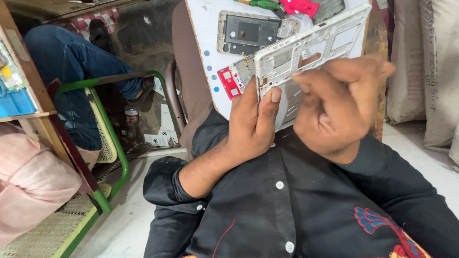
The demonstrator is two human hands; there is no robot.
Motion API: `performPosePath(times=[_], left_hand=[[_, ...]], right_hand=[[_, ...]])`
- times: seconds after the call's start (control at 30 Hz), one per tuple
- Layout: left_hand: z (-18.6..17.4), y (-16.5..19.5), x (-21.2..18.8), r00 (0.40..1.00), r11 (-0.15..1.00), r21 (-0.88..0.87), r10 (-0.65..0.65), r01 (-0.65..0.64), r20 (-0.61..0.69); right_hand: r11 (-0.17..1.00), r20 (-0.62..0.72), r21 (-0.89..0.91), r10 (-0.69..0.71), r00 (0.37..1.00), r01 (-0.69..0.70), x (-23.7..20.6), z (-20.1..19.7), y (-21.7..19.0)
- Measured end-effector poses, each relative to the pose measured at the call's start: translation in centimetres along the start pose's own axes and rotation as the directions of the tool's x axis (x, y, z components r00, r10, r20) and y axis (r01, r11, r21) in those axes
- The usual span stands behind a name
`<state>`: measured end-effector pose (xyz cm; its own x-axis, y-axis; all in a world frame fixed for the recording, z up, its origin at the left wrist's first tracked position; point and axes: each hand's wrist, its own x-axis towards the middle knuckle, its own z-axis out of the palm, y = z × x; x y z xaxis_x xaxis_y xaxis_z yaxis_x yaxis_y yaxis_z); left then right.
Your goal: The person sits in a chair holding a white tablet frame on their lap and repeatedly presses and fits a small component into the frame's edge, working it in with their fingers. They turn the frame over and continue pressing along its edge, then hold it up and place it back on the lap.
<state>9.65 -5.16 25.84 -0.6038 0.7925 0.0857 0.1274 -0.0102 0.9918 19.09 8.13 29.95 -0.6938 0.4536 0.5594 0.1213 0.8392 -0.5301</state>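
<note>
Both hands grip a white plastic phone frame over a white tabletop.

Beyond the hands lies the white tabletop [203, 43], dotted blue at its edge, carrying an open grey phone back shell [248, 31] just past the frame, and green and red tools at the far edge. The white plastic phone frame [315, 45] tilts, long axis running from the left hand up toward the far right. The left hand [253, 122] clamps its near lower edge, thumb on top; the right hand [342, 107] is curled closed over its lower right part, hiding it.
</note>
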Motion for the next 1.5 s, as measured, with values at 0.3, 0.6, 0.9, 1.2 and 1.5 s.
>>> performPosePath(times=[0.3, 0.6, 0.9, 1.2, 1.5], left_hand=[[0.2, 0.3, 0.2, 1.000, 1.000, -0.005, 0.020, -0.020, -0.008], [0.5, 0.0, 0.0, 0.997, 1.000, 0.011, 0.030, -0.029, -0.067], [0.3, -0.5, -0.3, 0.988, 0.989, 0.059, 0.141, -0.137, -0.064], [0.2, -1.0, -0.7, 0.985, 0.986, 0.028, 0.164, -0.163, -0.056], [0.1, -0.8, -0.8, 0.986, 0.987, 0.013, 0.161, -0.160, -0.049]], right_hand=[[1.000, 0.008, -0.023, -0.002, 1.000, 0.002, 0.7, -0.6, -0.2], [1.000, 0.026, -0.006, 0.028, 0.999, -0.028, 0.9, -0.6, -0.9], [0.998, 0.045, 0.054, 0.033, 0.998, -0.036, 0.9, -0.9, -1.4], [0.992, 0.036, 0.098, 0.072, 0.997, -0.076, 0.7, -0.5, -1.8], [0.969, 0.044, 0.202, 0.134, 0.990, -0.140, 0.1, 0.0, -1.9]])
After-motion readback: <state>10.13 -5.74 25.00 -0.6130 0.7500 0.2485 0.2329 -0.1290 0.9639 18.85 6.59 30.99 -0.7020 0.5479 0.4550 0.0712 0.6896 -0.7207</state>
